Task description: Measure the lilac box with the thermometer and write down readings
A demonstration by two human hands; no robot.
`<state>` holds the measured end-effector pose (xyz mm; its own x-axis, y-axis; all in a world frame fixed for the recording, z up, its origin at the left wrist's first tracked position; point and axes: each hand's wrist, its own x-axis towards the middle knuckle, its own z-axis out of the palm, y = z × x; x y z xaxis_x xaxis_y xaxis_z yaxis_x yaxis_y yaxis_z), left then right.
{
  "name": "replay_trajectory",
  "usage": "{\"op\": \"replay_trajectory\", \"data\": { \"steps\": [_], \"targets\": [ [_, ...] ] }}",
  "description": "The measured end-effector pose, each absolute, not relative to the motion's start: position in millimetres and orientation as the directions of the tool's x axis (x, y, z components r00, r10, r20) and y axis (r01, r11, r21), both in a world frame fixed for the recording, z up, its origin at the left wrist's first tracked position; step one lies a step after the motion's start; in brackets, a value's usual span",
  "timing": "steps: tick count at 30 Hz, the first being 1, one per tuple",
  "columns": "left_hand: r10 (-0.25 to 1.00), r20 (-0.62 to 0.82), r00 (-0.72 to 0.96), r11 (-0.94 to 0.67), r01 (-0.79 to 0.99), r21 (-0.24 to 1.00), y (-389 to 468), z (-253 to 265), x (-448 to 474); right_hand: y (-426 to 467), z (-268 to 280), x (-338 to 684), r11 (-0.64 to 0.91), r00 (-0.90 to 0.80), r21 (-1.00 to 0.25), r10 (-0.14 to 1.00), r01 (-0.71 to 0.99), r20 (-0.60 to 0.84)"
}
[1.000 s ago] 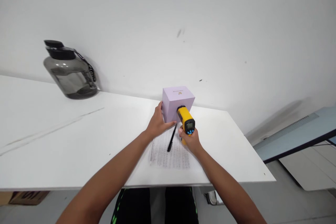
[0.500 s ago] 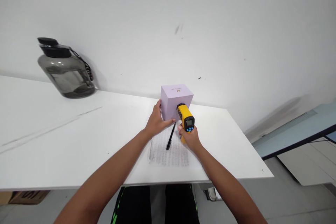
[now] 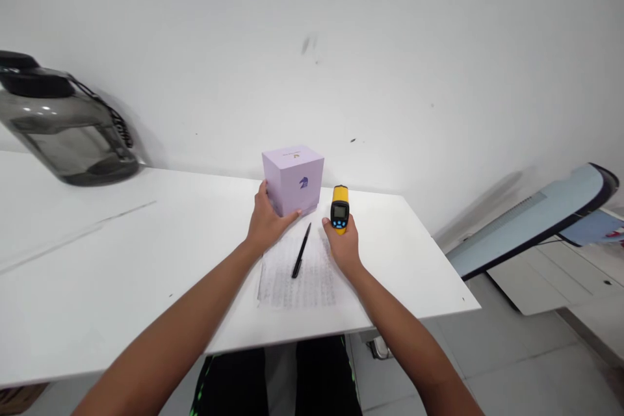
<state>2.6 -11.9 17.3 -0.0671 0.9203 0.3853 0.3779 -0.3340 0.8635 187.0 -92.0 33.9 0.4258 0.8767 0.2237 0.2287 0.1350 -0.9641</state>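
A lilac box [image 3: 295, 185] with a dark blue emblem on its front stands near the wall. My left hand [image 3: 270, 219] grips its lower left corner, fingers along the left side and thumb across the front bottom edge. To the right of the box, my right hand [image 3: 344, 240] is closed around the handle of a yellow and black infrared thermometer [image 3: 340, 207]. Its small screen and blue buttons face me, and a gap separates it from the box. Between my hands a black pen [image 3: 301, 250] lies on a sheet of paper [image 3: 280, 286] covered in rows of writing.
A large grey see-through water bottle [image 3: 73, 136] with a black lid stands at the left, by the wall. The white table [image 3: 195, 221] ends on the right. Beyond that edge is a pale blue panel with a dark border [image 3: 531, 227].
The thermometer has gone from in front of the box to its right, uncovering the emblem. My left hand and the box have shifted slightly left. The view has turned right.
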Motion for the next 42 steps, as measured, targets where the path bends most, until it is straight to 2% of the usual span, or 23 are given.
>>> {"op": "replay_trajectory", "data": {
  "steps": [16, 33, 42],
  "targets": [
    [0.932, 0.356, -0.059, -0.307, 0.389, 0.868, -8.4, 14.1, 3.6, -98.4, 41.7, 183.6, 0.133, 0.397, -0.960, 0.890, 0.246, 0.225],
    [0.914, 0.399, -0.069, -0.350, 0.360, 0.865, -8.2, 12.1, 3.8, -98.2, 39.6, 184.7, 0.134, 0.372, -0.959, 0.901, 0.251, 0.224],
    [0.930, 0.361, -0.063, -0.310, 0.390, 0.867, -11.0, 17.8, 4.6, -98.3, 39.8, 184.8, 0.142, 0.359, -0.955, 0.904, 0.260, 0.232]
  ]
}}
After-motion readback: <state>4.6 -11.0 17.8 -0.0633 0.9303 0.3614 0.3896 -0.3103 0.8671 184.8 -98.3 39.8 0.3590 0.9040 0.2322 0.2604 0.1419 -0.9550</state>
